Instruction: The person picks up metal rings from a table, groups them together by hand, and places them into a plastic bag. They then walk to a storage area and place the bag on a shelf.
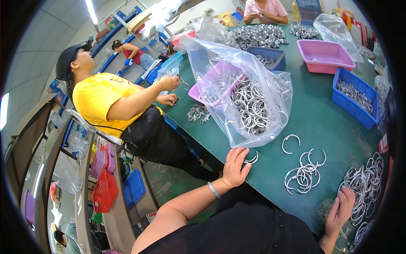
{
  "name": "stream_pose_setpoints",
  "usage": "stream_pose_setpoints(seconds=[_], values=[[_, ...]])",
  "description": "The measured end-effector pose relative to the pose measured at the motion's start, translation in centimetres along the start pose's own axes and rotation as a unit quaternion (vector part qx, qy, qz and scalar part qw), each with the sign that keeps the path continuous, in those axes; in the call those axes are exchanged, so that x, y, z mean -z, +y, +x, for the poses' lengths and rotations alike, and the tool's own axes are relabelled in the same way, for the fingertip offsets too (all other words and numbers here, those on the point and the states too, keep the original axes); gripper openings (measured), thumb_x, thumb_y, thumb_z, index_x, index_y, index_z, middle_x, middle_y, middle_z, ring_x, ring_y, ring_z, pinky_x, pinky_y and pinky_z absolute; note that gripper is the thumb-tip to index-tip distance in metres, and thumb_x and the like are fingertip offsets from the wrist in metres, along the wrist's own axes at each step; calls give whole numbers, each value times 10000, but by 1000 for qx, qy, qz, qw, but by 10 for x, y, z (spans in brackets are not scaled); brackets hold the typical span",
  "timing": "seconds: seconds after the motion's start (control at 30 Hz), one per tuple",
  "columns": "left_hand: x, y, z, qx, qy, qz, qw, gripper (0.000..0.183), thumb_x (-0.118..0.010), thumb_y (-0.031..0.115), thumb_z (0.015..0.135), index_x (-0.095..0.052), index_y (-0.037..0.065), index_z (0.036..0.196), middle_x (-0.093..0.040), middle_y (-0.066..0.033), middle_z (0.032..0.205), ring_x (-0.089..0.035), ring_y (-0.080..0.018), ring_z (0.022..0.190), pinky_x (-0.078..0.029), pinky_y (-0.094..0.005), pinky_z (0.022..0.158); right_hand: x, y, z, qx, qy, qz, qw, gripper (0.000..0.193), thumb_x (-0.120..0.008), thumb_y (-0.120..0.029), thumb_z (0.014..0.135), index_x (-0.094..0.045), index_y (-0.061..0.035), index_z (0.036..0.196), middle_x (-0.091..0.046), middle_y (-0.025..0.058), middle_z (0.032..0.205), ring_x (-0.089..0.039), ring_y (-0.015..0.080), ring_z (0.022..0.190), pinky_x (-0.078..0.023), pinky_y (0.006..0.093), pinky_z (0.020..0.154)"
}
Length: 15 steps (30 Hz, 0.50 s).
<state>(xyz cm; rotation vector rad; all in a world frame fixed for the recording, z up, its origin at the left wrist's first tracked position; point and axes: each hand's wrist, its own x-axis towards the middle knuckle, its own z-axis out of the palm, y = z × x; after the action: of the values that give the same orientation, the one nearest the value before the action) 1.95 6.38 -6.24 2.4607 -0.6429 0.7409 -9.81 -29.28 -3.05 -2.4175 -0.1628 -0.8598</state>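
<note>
Left hand (235, 167) at table edge, fingers curled beside a metal ring (254, 160); cannot tell if they grip it; right hand (341, 209) against the ring pile (364, 186), fingers bent, grip likewise unclear; between hands, loose rings (305, 174) on green table (311, 108); beyond, clear bag (282, 100) of rings.

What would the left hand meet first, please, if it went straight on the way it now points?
The left hand would probably meet the near edge of the large clear plastic bag just ahead, though the gap is unclear.
</note>
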Motion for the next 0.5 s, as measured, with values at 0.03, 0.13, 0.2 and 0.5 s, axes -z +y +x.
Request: stream_pose_setpoints(seconds=[0.03, 0.13, 0.2, 0.5], values=[[0, -1, -1, 0, -4, 4, 1000, 425, -557, 161, 743, -475, -20, 1118, -461, -198, 1120, -420, -388, 1038, -321, -427, 916, 0, 0, 0, -2, -2, 4, 1000, 160, -455, 71, 762, -513, 67, 912, -518, 174, 1027, -478, 331, 993, -338, 379, 904], [0, 0, 0, -2, -7, 7, 1000, 430, -560, 168, 749, -468, -12, 1129, -457, -190, 1126, -415, -384, 1047, -322, -426, 918, 0, -1, 0, 0, 0, 3, 1000, 160, -457, 68, 763, -516, 65, 912, -519, 172, 1021, -481, 328, 984, -340, 376, 900], [0, 0, 1, -4, -4, 7, 1000, 430, -560, 167, 747, -469, -12, 1127, -457, -188, 1125, -417, -383, 1045, -323, -425, 918, 0, -1, 0, -2, 0, 6, 1000, 160, -458, 66, 764, -517, 64, 913, -521, 170, 1017, -483, 326, 978, -342, 374, 898], [0, 0, 1, -7, -2, 8, 1000, 425, -559, 166, 749, -471, -9, 1126, -461, -181, 1128, -419, -372, 1048, -321, -423, 923, 2, -8, 3, -2, 5, 3, 1000, 156, -466, 64, 763, -520, 61, 909, -524, 164, 1003, -489, 317, 959, -352, 366, 885]])
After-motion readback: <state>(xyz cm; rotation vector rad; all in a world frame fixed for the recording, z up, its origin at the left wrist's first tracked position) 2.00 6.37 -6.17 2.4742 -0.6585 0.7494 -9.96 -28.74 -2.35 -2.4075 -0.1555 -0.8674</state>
